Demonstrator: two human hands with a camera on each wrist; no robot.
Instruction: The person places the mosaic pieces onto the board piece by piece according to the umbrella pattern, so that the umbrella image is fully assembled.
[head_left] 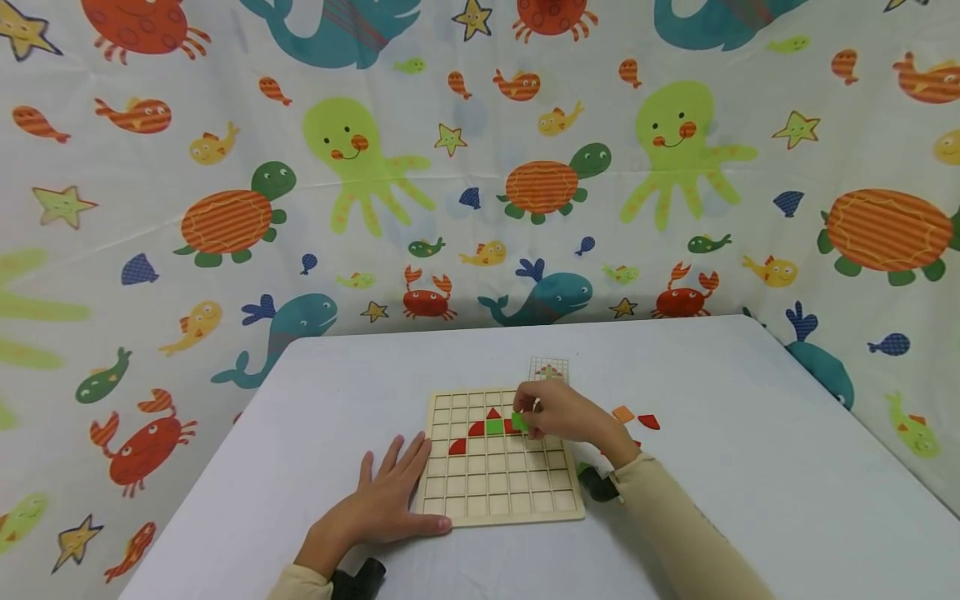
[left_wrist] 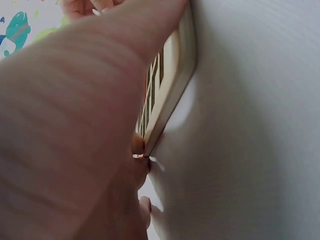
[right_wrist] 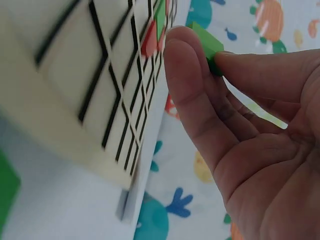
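Observation:
A wooden grid board (head_left: 498,483) lies on the white table, with red pieces (head_left: 457,447) and a green square (head_left: 495,427) set in some of its cells. Along its left edge rests my left hand (head_left: 382,504), fingers spread, the thumb at the front left corner. Over the upper right part of the board, my right hand (head_left: 562,410) pinches a green block (head_left: 519,422) between thumb and fingers. The right wrist view shows this green block (right_wrist: 207,42) close up, tilted and apart from the grid. Only the board's edge (left_wrist: 172,80) shows beyond my left hand in the left wrist view.
A small pattern card (head_left: 550,367) lies behind the board. Loose pieces, including an orange one (head_left: 623,413) and a red one (head_left: 649,422), lie right of the board, partly hidden by my right arm. A curtain with sea animals (head_left: 480,208) hangs behind the table.

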